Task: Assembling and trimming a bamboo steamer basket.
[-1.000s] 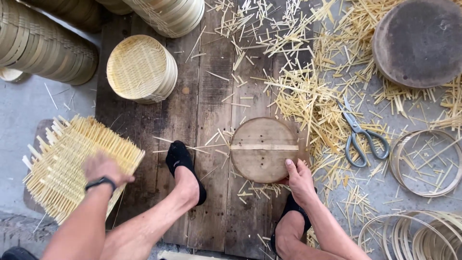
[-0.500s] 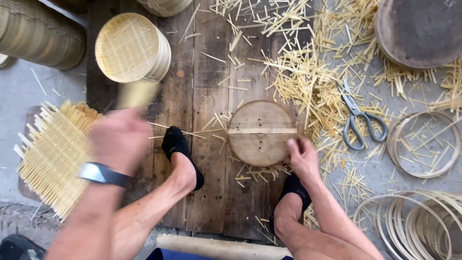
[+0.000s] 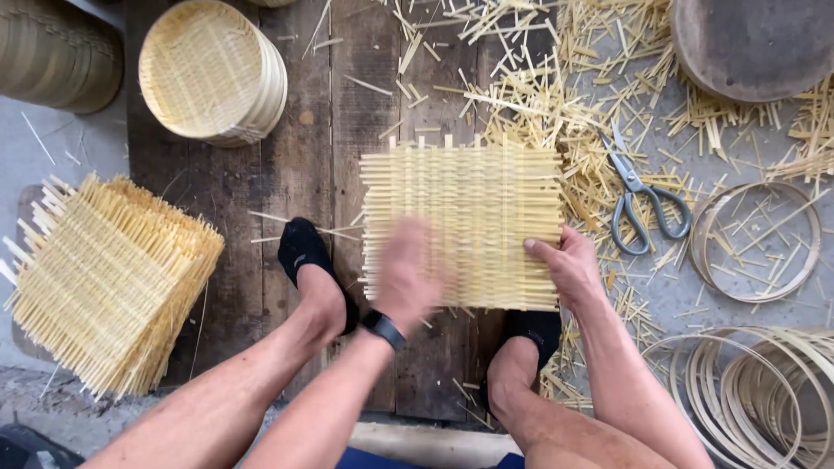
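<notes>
Your left hand (image 3: pixel 407 276), blurred, lay flat on the woven bamboo mat (image 3: pixel 465 221) at frame centre, grip unclear; your right hand (image 3: pixel 569 265) grasped the mat's right edge. The mat rested on the wooden boards (image 3: pixel 334 122). Stack of mats (image 3: pixel 104 278) at left, round woven trays (image 3: pixel 208 69) upper left, scissors (image 3: pixel 638 195) right of the mat

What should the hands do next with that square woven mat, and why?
Probably press the woven mat flat and square it up. The left hand is blurred over its lower left part, and the right hand grips its right edge. It lies loose on the wooden boards.
</notes>
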